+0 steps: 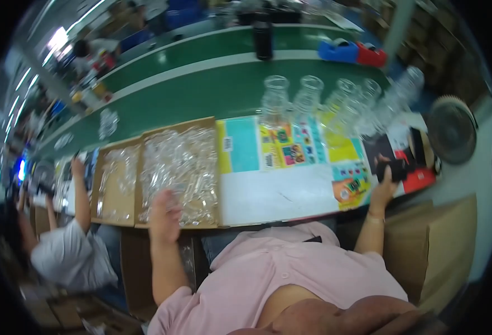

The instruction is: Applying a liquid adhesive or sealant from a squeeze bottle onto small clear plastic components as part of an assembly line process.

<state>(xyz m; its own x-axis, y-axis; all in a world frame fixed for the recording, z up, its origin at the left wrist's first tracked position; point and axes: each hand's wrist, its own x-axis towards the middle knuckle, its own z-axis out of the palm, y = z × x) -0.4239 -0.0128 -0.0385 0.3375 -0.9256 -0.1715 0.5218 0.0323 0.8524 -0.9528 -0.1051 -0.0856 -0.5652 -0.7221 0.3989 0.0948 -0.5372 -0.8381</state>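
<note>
My left hand (pixel 165 216) is over the near edge of a cardboard box (pixel 219 192) filled with small clear glass-like pieces (pixel 184 156). Its fingers look loosely apart, though blurred, and I see nothing in them. On the right side of the table, my right hand (pixel 387 184) grips a small black object (pixel 392 170) whose kind I cannot make out. A printed sheet with a black and red part (pixel 420 180) lies beneath and beside that object. Several clear flask-shaped glass vessels (pixel 275 100) stand behind, on the colourful printed sheets.
A second, shallower-filled cardboard box (pixel 111 192) adjoins on the left, where a co-worker in a grey shirt (pixel 73 254) sits. A blue and red tape dispenser (pixel 352 53) and a black bottle (pixel 263 39) stand at the back. A round fan-like thing (pixel 452 129) is at the right.
</note>
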